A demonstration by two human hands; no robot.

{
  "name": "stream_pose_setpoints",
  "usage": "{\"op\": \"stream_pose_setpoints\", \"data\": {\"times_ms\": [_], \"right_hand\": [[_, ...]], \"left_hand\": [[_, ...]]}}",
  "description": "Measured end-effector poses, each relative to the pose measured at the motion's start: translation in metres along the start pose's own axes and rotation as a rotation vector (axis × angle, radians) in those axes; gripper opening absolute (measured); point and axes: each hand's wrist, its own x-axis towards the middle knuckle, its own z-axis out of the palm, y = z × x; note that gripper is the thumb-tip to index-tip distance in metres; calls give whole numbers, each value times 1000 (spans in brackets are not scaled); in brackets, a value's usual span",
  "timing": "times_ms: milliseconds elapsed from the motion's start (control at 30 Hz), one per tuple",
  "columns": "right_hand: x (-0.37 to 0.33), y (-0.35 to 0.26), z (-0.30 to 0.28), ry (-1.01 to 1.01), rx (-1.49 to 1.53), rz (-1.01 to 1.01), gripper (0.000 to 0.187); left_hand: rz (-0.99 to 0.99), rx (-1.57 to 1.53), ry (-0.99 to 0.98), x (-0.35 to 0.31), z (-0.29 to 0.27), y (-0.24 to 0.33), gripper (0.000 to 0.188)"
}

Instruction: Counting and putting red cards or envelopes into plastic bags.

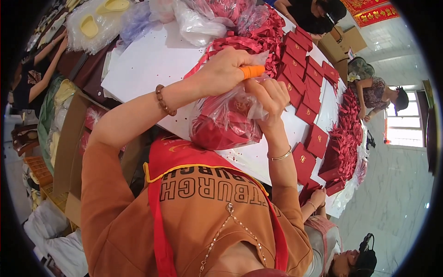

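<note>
A clear plastic bag [222, 122] packed with red pieces hangs just in front of my red apron, at the near edge of the white table [138, 69]. My left hand [230, 69], with orange tape round a finger, closes on the gathered mouth of this bag. On the other side of the mouth, my right hand [271, 98] pinches the bunched plastic, close against the left. The fingers partly hide the bag's neck, so I cannot tell whether it is tied. Beyond my hands lies a heap of red ribbons [270, 39].
Rows of red square boxes [304, 92] cover the table's right side, beside a long red ribbon pile [348, 124]. Plastic wrapping [196, 21] lies at the back. A cardboard carton [69, 152] stands left. Several co-workers are around the table, one person's hand [317, 197] near the boxes.
</note>
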Motion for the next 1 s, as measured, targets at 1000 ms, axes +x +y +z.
{"op": "stream_pose_setpoints", "data": {"times_ms": [1000], "right_hand": [[-2, -13, -18, -192, 1000, 806, 22]], "left_hand": [[-68, -266, -641, 22, -28, 19, 25]]}}
